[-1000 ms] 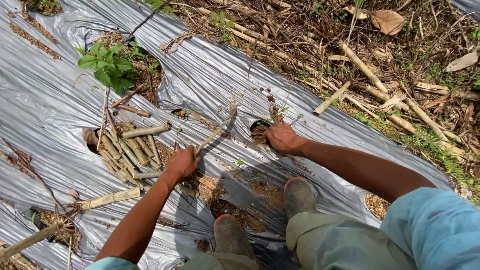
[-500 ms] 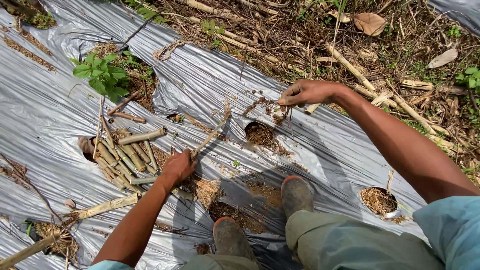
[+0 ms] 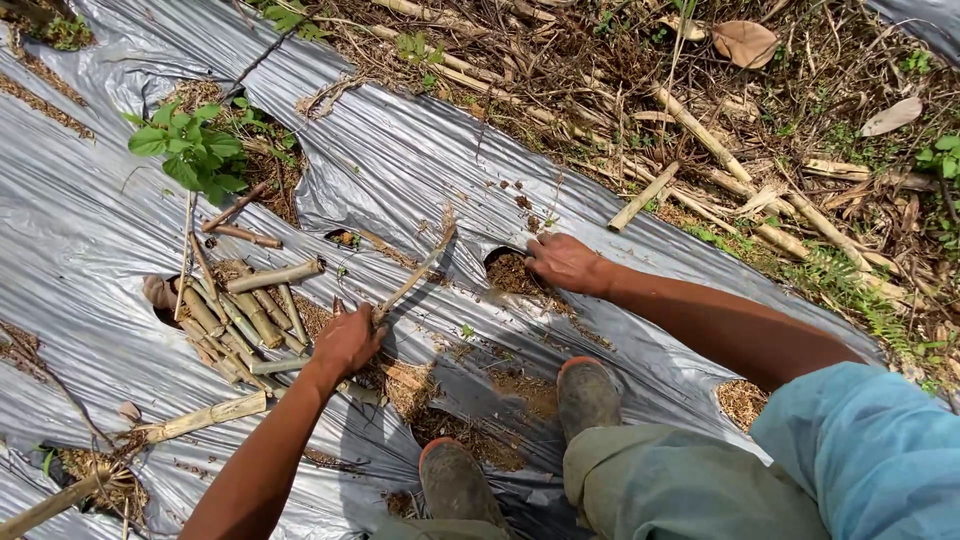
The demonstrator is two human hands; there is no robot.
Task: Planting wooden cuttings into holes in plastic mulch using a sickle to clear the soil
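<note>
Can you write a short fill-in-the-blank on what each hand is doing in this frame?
1. The left hand grips a thin ____.
2. The right hand rests at a soil-filled ____ cut in the plastic sheet.
3. The cut stalk pieces lie to the ____ of the left hand.
4. The person wears rubber ____.

Missing words: stick; hole; left; boots

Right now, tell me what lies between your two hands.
In the head view, silver plastic sheet with soil crumbs, crossed by the thin stick held in the left hand; right hand rests at a soil-filled hole.
</note>
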